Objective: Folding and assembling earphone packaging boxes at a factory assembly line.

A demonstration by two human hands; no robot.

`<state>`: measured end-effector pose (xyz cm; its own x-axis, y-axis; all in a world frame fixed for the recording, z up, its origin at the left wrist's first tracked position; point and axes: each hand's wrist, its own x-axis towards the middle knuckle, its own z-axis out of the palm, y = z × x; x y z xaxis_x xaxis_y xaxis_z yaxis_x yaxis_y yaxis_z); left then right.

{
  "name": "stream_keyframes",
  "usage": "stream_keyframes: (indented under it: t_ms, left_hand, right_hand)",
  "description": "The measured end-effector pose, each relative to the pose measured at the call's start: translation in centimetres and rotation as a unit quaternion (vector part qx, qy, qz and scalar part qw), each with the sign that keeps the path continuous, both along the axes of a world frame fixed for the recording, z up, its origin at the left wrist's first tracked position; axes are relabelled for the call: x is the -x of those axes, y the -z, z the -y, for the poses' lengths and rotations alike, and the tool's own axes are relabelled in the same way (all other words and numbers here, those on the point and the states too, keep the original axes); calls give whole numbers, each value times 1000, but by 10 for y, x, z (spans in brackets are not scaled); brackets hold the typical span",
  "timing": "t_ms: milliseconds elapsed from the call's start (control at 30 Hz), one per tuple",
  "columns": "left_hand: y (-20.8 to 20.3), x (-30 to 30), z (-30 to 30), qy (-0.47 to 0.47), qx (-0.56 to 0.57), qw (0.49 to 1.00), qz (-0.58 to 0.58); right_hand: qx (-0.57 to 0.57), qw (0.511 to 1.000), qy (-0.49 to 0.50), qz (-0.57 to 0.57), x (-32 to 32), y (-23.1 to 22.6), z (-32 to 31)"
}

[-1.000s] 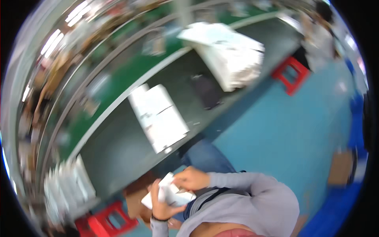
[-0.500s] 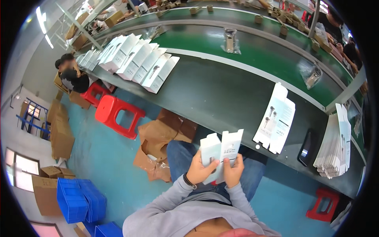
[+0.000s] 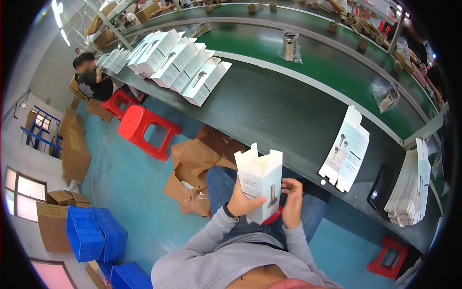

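A white and pale-blue carton [image 3: 260, 185], squared up into a box with its top flaps standing open, is upright above my lap. Around its lower left side wraps my left hand [image 3: 244, 200], thumb across the front. My right hand [image 3: 291, 202] is just off the carton's right side, its fingers loosely bent and apart, with nothing in them. On the bench to the right lies a flattened carton [image 3: 344, 149] of the same print. Farther right are a dark phone [image 3: 378, 188] and a stack of flat cartons [image 3: 406, 190].
Several formed cartons [image 3: 206, 81] stand in a row on the bench [image 3: 269, 103] at the left. Bagged metallic items [image 3: 289, 48] lie on the green conveyor [image 3: 327, 62]. Below are an opened brown carton [image 3: 185, 176], red stools [image 3: 147, 130] and blue crates [image 3: 94, 233]. A person [image 3: 91, 82] sits far left.
The carton has gone from a folded, partly flat shape to a squared box, turned in my left hand. My right hand has let go and moved slightly right of it.
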<state>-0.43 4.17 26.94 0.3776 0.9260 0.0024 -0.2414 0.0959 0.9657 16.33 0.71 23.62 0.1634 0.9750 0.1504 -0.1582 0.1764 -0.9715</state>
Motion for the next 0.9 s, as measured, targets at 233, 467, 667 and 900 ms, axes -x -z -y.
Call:
stream_keyframes:
  t_ms: [233, 467, 667, 900]
  left_hand:
    - [-13, -8, 9, -22, -375, 893, -248]
    - [-38, 0, -1, 54, -374, 865, -330]
    - [-38, 8, -21, 113, -363, 825, -418]
    - [-30, -22, -3, -101, -289, 942, -138]
  right_hand:
    - [21, 994, -97, -42, 6, -12, 6]
    - [21, 993, -91, -76, 11, -14, 14]
    - [-44, 984, -62, 160, 3, -22, 4]
    - [5, 996, -73, -59, 19, -38, -11]
